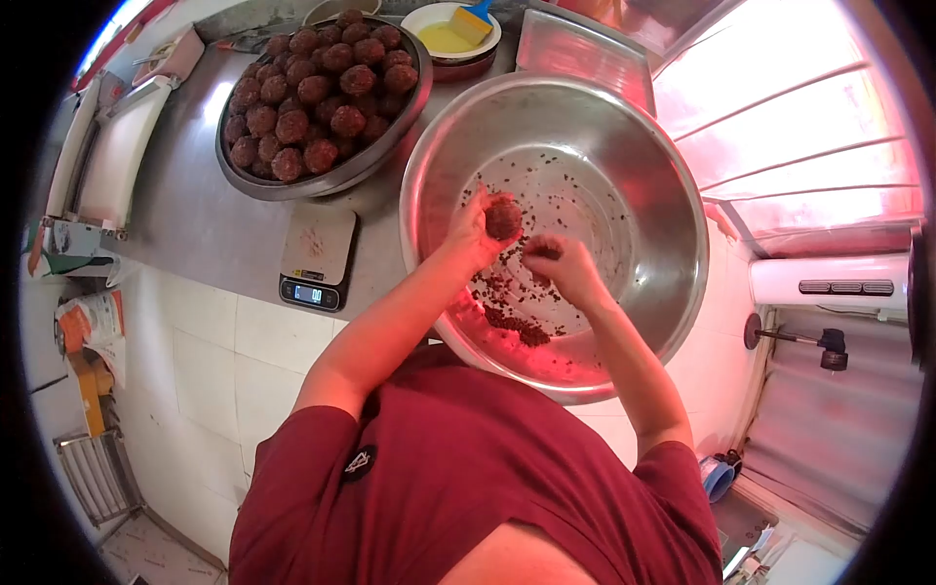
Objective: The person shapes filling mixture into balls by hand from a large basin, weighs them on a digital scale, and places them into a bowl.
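My left hand [472, 234] is closed round a dark reddish-brown ball [503, 219] above the wide steel bowl [673, 263]. Close by on its right, my right hand [567, 269] has its fingers curled together, with a bit of dark brown crumbly mixture [549, 252] showing in them. Loose dark crumbs [517, 327] lie scattered over the bowl's bottom, thickest on the side near me. Many similar balls [314, 90] are heaped in a grey basin [341, 178] at the upper left.
A digital scale [320, 255] with a lit display stands on the metal counter [185, 185] left of the bowl. Behind are a white bowl of yellow liquid [444, 37] with a blue-handled brush [474, 21], and a metal tray [585, 58].
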`<action>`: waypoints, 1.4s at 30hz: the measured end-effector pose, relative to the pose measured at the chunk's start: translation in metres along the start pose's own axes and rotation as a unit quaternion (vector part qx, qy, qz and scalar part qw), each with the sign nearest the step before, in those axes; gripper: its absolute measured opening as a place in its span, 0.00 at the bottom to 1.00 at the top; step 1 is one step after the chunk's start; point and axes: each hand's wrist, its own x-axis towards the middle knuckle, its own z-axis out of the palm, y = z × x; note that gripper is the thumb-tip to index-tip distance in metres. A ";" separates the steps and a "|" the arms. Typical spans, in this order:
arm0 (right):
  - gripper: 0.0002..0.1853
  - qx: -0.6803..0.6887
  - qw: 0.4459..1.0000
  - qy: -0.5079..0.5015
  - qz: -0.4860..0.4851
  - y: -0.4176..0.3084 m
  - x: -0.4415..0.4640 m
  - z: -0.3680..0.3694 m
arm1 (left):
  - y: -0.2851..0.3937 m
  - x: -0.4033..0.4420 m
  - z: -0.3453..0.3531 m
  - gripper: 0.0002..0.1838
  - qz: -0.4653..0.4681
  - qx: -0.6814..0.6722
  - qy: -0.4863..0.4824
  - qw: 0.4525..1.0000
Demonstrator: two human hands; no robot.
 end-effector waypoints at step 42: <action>0.09 -0.223 0.792 0.371 -0.431 -0.017 0.041 0.029 | -0.010 -0.026 0.050 0.27 0.003 0.034 -0.130 0.991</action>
